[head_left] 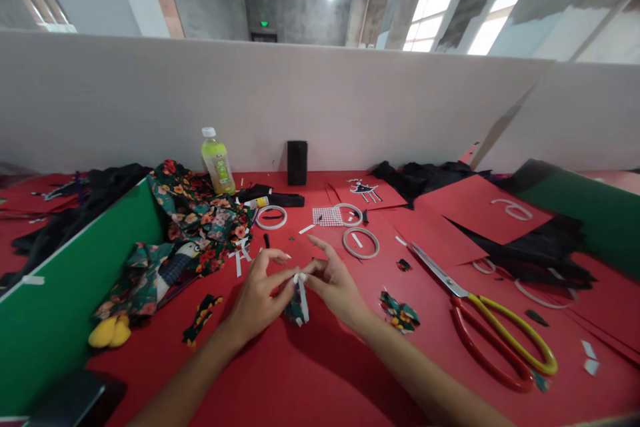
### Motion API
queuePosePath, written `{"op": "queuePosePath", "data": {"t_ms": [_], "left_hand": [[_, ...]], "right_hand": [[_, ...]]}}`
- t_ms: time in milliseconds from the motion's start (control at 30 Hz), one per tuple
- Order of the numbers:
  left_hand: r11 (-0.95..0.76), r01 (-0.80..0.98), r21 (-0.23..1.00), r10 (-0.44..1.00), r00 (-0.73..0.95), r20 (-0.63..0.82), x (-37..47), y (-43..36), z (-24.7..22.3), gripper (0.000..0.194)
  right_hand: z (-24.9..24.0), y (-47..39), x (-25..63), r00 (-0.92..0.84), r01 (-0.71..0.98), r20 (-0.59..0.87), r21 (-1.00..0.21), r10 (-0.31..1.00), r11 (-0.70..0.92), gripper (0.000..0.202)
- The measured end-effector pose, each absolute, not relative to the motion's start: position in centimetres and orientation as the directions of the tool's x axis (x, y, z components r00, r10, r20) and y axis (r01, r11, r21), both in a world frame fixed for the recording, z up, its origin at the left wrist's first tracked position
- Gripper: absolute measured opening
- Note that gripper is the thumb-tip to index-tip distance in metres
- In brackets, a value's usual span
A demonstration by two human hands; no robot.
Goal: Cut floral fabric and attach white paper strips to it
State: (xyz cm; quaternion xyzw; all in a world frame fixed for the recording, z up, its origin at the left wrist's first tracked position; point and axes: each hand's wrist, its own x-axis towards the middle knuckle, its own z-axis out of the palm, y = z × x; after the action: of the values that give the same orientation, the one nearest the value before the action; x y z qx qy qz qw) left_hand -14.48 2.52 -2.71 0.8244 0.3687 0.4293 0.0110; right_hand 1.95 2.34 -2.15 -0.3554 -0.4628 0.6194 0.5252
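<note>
Near the middle of the red table, my left hand (263, 290) and my right hand (334, 282) meet at a small piece of dark floral fabric (295, 309) with a white strip (304, 300) along it. Thumb and finger of each hand pinch its upper end, where a small whitish bit shows. The fabric's lower end hangs below the fingertips. Floral scraps lie on both sides, one (201, 317) left of my left forearm and another (400, 311) right of my right hand.
Large scissors (470, 297) lie at the right, blades apart. Tape rolls (361, 243) and a sheet of white gems (327, 216) are beyond my hands. Floral cloth (200, 213), a doll (175, 267) and a bottle (218, 163) stand or lie left. A black phone (297, 163) leans on the partition.
</note>
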Motion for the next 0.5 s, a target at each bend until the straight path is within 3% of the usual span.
{"op": "queuePosePath", "data": {"t_ms": [233, 500], "left_hand": [[-0.750, 0.571, 0.335, 0.603, 0.381, 0.701, -14.71, 2.74, -2.54, 0.017], [-0.729, 0.543, 0.416, 0.643, 0.335, 0.689, -14.79, 3.00, -2.44, 0.014]], "right_hand": [[-2.00, 2.21, 2.04, -0.215, -0.148, 0.137, -0.983, 0.967, 0.107, 0.059], [-1.85, 2.09, 2.07, -0.260, -0.196, 0.115, -0.978, 0.959, 0.064, 0.061]]}}
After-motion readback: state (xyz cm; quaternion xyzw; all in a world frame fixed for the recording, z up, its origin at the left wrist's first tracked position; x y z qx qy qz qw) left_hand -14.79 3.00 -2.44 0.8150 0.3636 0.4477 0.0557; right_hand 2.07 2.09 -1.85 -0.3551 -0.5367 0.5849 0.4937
